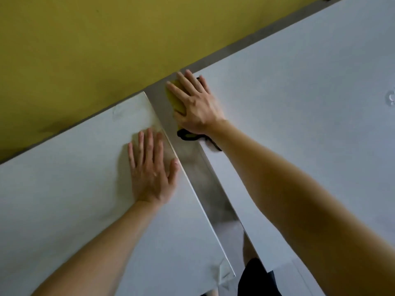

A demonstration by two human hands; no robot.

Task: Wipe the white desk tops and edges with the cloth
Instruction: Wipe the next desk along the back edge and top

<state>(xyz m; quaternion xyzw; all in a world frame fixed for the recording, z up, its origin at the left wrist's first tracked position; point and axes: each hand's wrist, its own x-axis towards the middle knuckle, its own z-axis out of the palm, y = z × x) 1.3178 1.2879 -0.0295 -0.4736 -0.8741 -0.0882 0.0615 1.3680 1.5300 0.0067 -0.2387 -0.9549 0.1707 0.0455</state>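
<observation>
2 white counters stand side by side against a yellow wall (85,39), with a narrow gap (198,174) between them; the left counter (64,189) lies lower in the view, the right counter (299,82) runs up toward the top right corner.

The right hand (196,103) lies on the left edge of the right counter, near its far corner; its fingers (183,81) are released, straight and spread, and press flat on the cloth (173,101) without curling round it. The cloth is yellow with a black trim (188,135); it sits under the palm and folds over the counter's edge toward the gap, the trim showing just below the wrist and beside the far fingers.

The left hand (151,167) rests palm down on the left counter, just beside its right edge; its fingers are straight, slightly apart, and hold nothing; the thumb touches the edge.

A dark garment (256,280) shows through the gap at the bottom; both forearms are bare.
</observation>
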